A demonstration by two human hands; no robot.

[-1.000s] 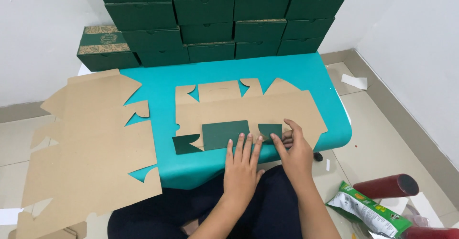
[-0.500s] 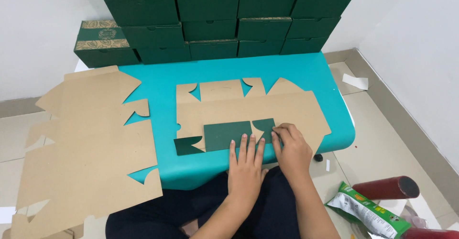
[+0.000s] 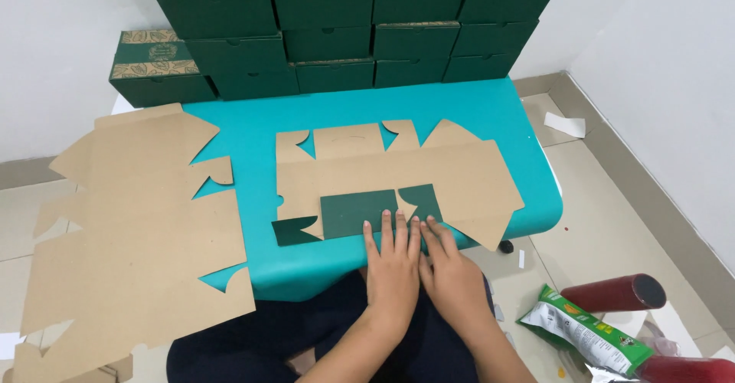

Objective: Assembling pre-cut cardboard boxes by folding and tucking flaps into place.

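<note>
Head view showed both hands, left hand (image 3: pixel 392 264) and right hand (image 3: pixel 452 276), side by side, fingers flat and together, pressing the folded green flap (image 3: pixel 356 212) of the cardboard sheet (image 3: pixel 459 172) on the teal desk (image 3: pixel 253 134). Flat sheets (image 3: pixel 130 230) lay left, green boxes (image 3: pixel 344 23) behind, a snack bag (image 3: pixel 586 335) right. Since before, the right hand slid nearer the left.

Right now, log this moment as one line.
left hand: flat on folded green flap | right hand: pressing same box blank | surface: teal table | left side: blank stack | behind: green boxes
</note>
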